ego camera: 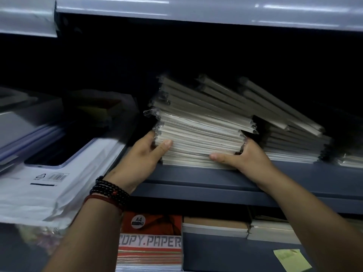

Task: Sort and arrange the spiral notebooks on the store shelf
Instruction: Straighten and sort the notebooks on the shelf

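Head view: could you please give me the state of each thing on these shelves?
Middle stack: wrapped, top notebooks skewed.
Left hand: grips its left side.
Right hand: grips its right side.
Right stack: top notebooks tilted, slid askew.
Copy paper: lying flat, label facing out.

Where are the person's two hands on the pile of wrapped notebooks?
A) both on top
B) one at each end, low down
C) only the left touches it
B: the left hand grips the left end of the pile and the right hand the right end, low down.
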`<state>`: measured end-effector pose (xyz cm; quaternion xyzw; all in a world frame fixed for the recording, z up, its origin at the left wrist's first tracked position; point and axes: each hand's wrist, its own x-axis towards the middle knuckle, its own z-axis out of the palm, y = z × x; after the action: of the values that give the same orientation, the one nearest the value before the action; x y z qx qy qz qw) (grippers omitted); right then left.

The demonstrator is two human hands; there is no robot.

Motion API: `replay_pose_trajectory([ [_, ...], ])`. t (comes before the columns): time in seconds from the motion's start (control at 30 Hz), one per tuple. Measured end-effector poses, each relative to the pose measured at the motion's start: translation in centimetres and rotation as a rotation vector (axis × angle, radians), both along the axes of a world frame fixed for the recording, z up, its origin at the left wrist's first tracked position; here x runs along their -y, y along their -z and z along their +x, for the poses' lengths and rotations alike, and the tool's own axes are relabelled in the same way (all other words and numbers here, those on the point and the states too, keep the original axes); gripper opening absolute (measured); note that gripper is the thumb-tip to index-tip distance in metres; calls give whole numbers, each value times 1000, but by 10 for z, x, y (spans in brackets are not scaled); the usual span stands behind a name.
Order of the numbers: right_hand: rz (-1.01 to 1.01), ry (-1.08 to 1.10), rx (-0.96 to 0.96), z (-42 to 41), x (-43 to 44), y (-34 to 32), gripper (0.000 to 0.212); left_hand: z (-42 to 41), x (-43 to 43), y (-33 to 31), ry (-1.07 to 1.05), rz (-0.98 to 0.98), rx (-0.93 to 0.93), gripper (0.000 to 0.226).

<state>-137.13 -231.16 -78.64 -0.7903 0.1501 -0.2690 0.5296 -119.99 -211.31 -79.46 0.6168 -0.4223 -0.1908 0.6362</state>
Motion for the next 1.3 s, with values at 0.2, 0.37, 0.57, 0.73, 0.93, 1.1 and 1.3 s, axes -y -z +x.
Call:
replay_pose_trajectory([
  [0.2, 97, 3, 31, -2, 1, 2, 59, 5, 5, 7, 64, -51, -101, 71],
  [0.37, 145, 7, 40, -1, 5, 3, 59, -3, 9, 7, 35, -2, -74, 76],
  [0.57, 252, -84, 19, -3, 9, 3, 77, -12, 17, 1, -85, 253, -52, 133],
  [0.73, 322, -19, 127, -5, 6, 3, 81, -20, 23, -7, -157, -164, -291, 79],
  [0.93, 817, -167, 410, -15, 12, -5, 24, -13, 41, -24, -269, -256, -604, 58],
  [1.1, 854, 192, 322, 9, 14, -6, 25, -7, 49, -29, -159, -205, -559, 55],
  [1.3, 763, 271, 172, 22, 16, -7, 33, 1, 57, -24, -143, -217, -520, 57],
])
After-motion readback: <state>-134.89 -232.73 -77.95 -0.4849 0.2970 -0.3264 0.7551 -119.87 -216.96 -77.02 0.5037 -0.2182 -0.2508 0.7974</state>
